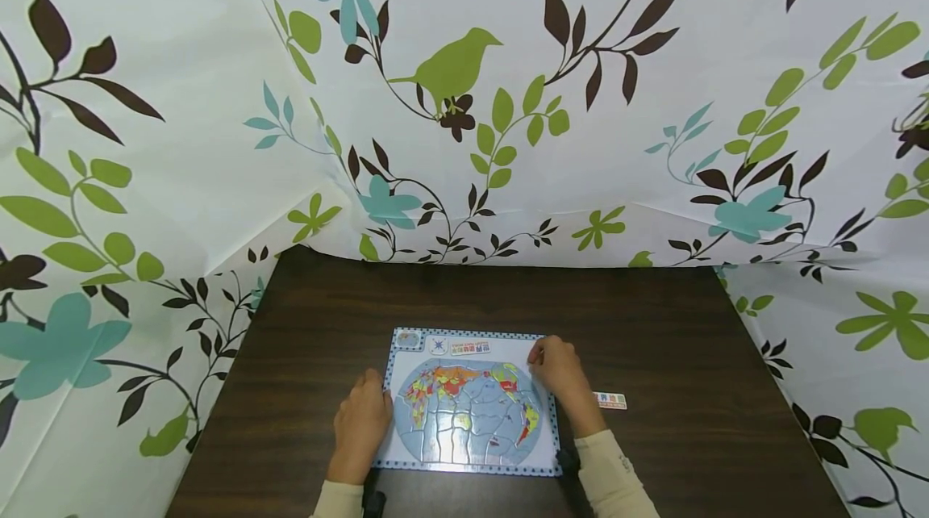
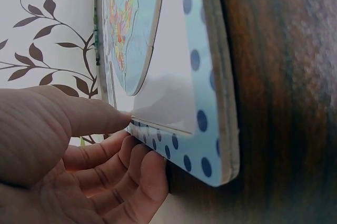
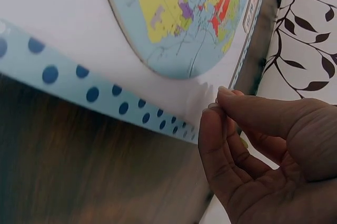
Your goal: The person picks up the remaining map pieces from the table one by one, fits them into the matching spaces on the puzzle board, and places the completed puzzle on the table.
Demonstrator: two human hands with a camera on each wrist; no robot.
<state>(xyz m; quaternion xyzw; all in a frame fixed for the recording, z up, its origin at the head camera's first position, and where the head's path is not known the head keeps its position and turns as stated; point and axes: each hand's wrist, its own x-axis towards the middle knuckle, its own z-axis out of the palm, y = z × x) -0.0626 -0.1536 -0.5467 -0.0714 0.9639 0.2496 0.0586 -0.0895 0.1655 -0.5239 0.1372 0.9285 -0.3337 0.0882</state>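
Note:
A world map jigsaw puzzle (image 1: 459, 424) fills the oval of a white board with a blue dotted border (image 1: 493, 469), lying on the table. At the board's left edge is my left hand (image 1: 363, 413). Its thumb (image 2: 100, 118) lies on the dotted border and its fingers curl against the outer side, gripping the edge. My right hand (image 1: 560, 369) is over the upper right corner of the board. In the right wrist view, its thumb (image 3: 263, 113) and forefinger meet at the tips close over the border, with nothing visible between them.
A small printed strip (image 1: 611, 400) lies on the dark wooden table (image 1: 675, 357), right of the board and beside the right wrist. Another printed label (image 1: 471, 348) sits at the board's top. A patterned cloth (image 1: 464, 179) hangs behind the table and along both sides.

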